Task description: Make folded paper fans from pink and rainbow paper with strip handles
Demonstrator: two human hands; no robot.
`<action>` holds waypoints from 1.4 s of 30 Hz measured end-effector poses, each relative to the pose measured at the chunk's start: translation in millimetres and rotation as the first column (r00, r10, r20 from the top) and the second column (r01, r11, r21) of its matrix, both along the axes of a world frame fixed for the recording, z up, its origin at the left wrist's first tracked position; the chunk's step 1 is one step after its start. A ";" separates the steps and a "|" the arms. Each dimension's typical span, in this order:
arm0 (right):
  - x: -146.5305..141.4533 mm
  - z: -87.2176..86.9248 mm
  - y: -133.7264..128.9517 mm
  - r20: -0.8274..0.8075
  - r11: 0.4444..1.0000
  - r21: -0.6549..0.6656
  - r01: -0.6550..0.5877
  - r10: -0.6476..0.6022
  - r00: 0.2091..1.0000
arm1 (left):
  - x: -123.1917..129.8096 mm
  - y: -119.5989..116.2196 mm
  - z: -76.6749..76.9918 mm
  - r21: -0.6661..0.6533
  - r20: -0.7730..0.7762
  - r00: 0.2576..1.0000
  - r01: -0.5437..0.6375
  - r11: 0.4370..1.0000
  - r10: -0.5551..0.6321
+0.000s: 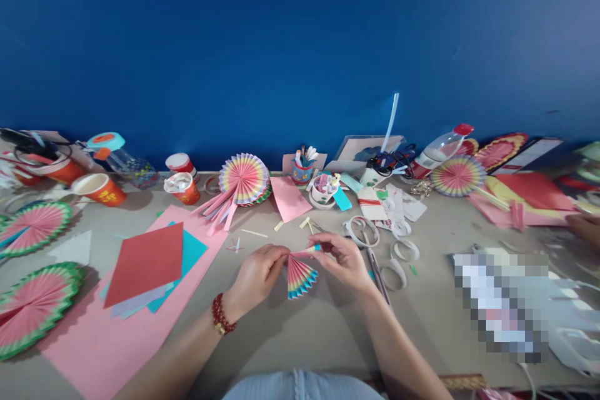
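A small pleated paper fan (300,276), pink at its point and yellow to blue at its edge, hangs partly spread between my hands. My left hand (260,272) pinches its narrow pink end, with a red bead bracelet on that wrist. The fingers of my right hand (344,262) are closed on the fan's right-hand fold, where a blue tip shows. Left of my hands, a red paper sheet (147,262) rests on blue and lilac sheets over a large pink sheet (131,350).
Finished round fans (246,178) lean at the back and lie at the far left. Paper cups (104,190), a pen pot (302,172) and a tilted bottle (438,153) line the wall. Tape rolls (394,274) and scissors are right of my hands. Another person's hand (585,228) shows far right.
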State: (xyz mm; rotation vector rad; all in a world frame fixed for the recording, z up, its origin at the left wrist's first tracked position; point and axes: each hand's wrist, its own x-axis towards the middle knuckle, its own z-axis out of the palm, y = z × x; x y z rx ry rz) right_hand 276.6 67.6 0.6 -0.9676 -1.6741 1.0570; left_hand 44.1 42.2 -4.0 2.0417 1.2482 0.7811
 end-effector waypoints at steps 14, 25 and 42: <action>-22.0 -13.9 -9.5 -0.198 0.979 -0.050 -0.200 0.186 0.962 | 6.2 -0.5 2.5 -0.252 0.305 0.934 -0.109 0.962 0.186; -46.1 -37.9 -16.3 -0.055 0.993 0.028 0.118 -0.117 0.992 | 10.9 -10.4 5.7 -0.120 0.191 0.966 -0.152 0.981 0.173; -47.5 -25.8 -20.8 0.109 0.951 0.252 0.177 -0.210 0.972 | 10.9 -5.4 -1.0 -0.343 0.385 0.906 -0.036 0.939 0.175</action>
